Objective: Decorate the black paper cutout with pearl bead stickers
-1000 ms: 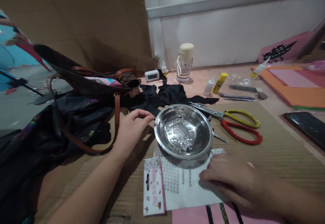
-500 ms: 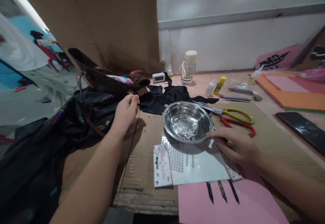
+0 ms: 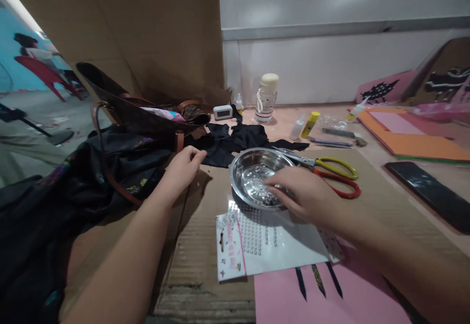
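My right hand [image 3: 306, 194] dips into the round steel bowl [image 3: 240, 166] of small clear gems [image 3: 257, 181]; I cannot tell its grip. My left hand [image 3: 183, 163] rests half-curled, fingers apart, empty.

Left hand [image 3: 185, 165] palm down, knuckles up, fingers loosely curled with tips bent under; can't tell if it grips anything. Left forearm [image 3: 135, 245] bare, runs from the bottom-left up and right, wrist straight. Right hand [image 3: 301, 192] palm down, fingers slightly spread and stretched leftward, nothing visibly held. Right forearm [image 3: 396, 260] bare, enters from bottom right. Hands well apart.
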`<act>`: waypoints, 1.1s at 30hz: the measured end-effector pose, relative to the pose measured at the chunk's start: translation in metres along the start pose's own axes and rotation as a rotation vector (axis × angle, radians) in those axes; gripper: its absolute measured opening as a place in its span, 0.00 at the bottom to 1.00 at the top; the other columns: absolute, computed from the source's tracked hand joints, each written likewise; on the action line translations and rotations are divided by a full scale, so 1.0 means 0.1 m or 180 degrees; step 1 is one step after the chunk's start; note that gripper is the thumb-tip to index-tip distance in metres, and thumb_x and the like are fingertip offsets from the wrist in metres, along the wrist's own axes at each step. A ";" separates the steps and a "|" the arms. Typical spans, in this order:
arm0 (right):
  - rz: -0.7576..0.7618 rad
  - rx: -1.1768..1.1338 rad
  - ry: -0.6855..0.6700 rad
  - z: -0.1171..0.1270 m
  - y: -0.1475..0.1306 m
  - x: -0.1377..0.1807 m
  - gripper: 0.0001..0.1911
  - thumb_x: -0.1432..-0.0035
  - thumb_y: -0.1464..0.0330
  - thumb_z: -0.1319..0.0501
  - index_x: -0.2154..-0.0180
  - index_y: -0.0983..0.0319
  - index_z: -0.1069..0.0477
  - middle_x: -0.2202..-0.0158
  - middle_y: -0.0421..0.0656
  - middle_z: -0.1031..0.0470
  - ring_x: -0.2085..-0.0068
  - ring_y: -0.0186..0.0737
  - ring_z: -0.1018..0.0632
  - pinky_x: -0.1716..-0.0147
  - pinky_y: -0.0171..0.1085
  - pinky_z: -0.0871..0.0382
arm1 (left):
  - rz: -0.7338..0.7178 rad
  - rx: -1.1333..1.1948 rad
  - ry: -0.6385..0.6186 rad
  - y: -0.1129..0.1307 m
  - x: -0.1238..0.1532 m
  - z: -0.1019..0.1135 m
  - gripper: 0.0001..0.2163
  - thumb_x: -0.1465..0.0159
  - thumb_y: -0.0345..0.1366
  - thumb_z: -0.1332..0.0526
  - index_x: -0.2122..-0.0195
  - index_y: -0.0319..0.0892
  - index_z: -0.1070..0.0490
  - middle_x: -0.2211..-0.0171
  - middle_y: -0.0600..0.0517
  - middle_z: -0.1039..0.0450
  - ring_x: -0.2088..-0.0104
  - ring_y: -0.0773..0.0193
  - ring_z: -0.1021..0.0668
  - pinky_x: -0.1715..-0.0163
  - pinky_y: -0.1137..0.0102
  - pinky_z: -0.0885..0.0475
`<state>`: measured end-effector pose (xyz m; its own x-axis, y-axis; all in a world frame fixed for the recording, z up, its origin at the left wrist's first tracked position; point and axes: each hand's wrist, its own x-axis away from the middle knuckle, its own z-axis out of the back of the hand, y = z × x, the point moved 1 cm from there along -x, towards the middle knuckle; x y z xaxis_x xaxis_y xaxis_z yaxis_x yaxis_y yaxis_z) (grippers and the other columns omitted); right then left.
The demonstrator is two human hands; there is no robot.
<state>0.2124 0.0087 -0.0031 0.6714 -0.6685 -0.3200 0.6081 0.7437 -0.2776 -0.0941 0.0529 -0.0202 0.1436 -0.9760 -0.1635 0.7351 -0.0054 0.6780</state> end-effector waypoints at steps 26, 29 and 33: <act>0.0940 0.0137 -0.0022 -0.01 0.26 0.09 0.12 0.33 0.75 0.47 0.61 0.63 0.24 0.65 0.46 0.22 0.61 0.43 0.25 0.60 0.43 0.30 | -0.0068 -0.0169 -0.0117 0.13 0.08 -0.03 0.24 0.34 0.53 0.48 0.81 0.44 0.46 0.82 0.56 0.44 0.78 0.65 0.36 0.77 0.69 0.46; 0.1006 0.0084 -0.0065 -0.01 0.20 0.07 0.11 0.34 0.75 0.46 0.62 0.63 0.24 0.66 0.46 0.22 0.62 0.43 0.24 0.60 0.43 0.30 | -0.0040 -0.0442 -0.0127 0.07 0.06 -0.06 0.23 0.33 0.52 0.50 0.82 0.45 0.44 0.82 0.55 0.41 0.77 0.62 0.33 0.76 0.68 0.44; 0.1059 -0.0027 -0.0052 0.00 0.14 0.06 0.10 0.33 0.73 0.45 0.62 0.62 0.24 0.67 0.45 0.21 0.62 0.42 0.24 0.58 0.43 0.30 | -0.0333 -0.0278 0.0103 0.02 0.05 -0.11 0.12 0.39 0.38 0.44 0.57 0.42 0.27 0.56 0.45 0.26 0.66 0.60 0.25 0.63 0.68 0.32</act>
<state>0.2248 0.0154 -0.0086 0.8393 -0.3890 -0.3799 0.3510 0.9212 -0.1679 -0.0849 0.0506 -0.0278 0.0834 -0.9636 -0.2541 0.8019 -0.0865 0.5912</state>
